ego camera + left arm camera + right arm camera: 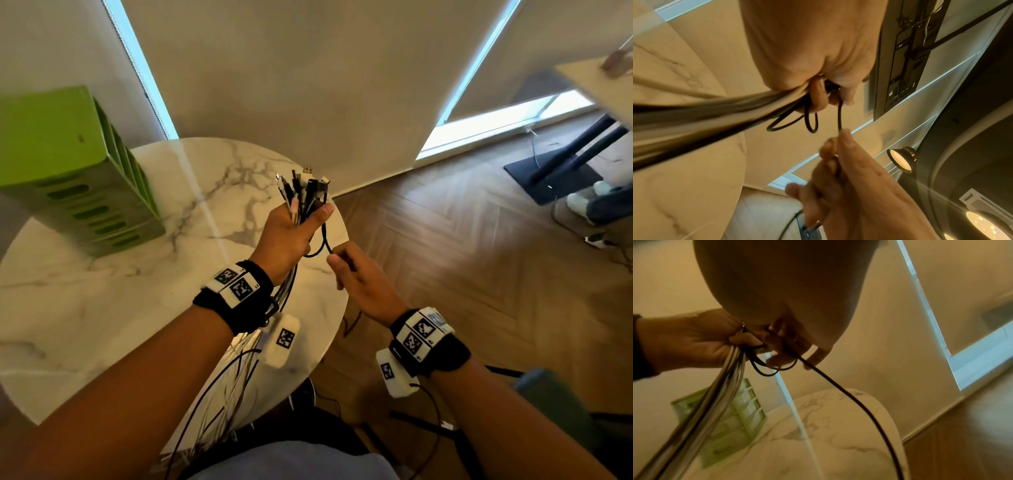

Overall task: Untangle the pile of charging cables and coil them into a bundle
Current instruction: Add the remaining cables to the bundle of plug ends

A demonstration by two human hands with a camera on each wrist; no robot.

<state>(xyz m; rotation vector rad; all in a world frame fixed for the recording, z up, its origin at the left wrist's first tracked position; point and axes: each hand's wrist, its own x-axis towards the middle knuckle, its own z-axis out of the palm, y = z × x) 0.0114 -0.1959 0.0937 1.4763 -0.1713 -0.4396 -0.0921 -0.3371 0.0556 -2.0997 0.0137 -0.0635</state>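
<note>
Round marble table (102, 308), herringbone wood floor (462, 257), left hand (287, 236) gripping cables (301, 192), right hand (359, 274) pinching one black cable (325, 245)

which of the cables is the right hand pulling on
The single black cable that loops out of the bunch of cables. The right hand pinches only it; the left hand grips the rest.

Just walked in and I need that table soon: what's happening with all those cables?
A person is sorting charging cables above the round marble table. Their left hand grips a bunch of cables near the plug ends, which stick up above the fist, while the rest hangs down past the wrist. The right hand pinches a single black cable that loops out of the bunch. Nothing is coiled yet. A green slotted rack stands on the table.
</note>
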